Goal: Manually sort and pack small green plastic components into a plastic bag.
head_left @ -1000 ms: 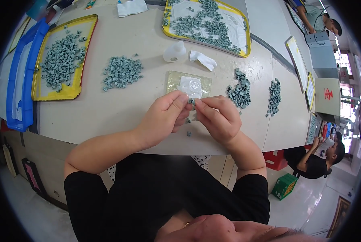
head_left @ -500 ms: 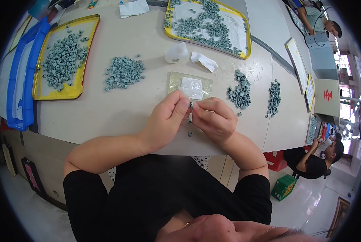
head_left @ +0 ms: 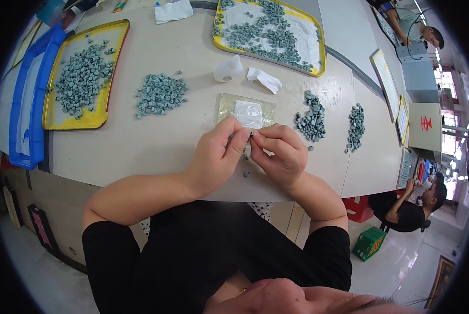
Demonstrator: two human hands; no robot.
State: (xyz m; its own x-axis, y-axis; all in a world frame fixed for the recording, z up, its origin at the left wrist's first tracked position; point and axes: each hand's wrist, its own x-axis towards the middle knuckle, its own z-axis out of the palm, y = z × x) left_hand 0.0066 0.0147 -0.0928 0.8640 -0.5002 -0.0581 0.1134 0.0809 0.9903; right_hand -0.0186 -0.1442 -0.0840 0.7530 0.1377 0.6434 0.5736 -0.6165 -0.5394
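Fingertips of my left hand [head_left: 216, 154] and my right hand [head_left: 282, 154] meet at the table's near side, both closed in a pinch. Between them is a small grey-green piece [head_left: 251, 134] with a dark spot, mostly covered by the fingers. A similar loose piece [head_left: 246, 174] lies on the table below my hands, and another shows partly between them. Just beyond my fingers is a clear yellowish slab [head_left: 225, 109]. On it lies a white paper [head_left: 241, 119] with a clear round thing [head_left: 253, 111].
Piles of similar pieces lie left [head_left: 161, 94] and right [head_left: 311, 118], with a narrower pile [head_left: 356, 128] farther right. Yellow-rimmed trays [head_left: 77, 124] [head_left: 323, 63], a blue bin [head_left: 22, 104], a white plastic container [head_left: 228, 69] and folded tissue [head_left: 265, 80] surround them. Two people sit at right.
My pinched fingertips have shifted slightly to the right with the small piece, which has turned a little. The piles and trays stay where they were.
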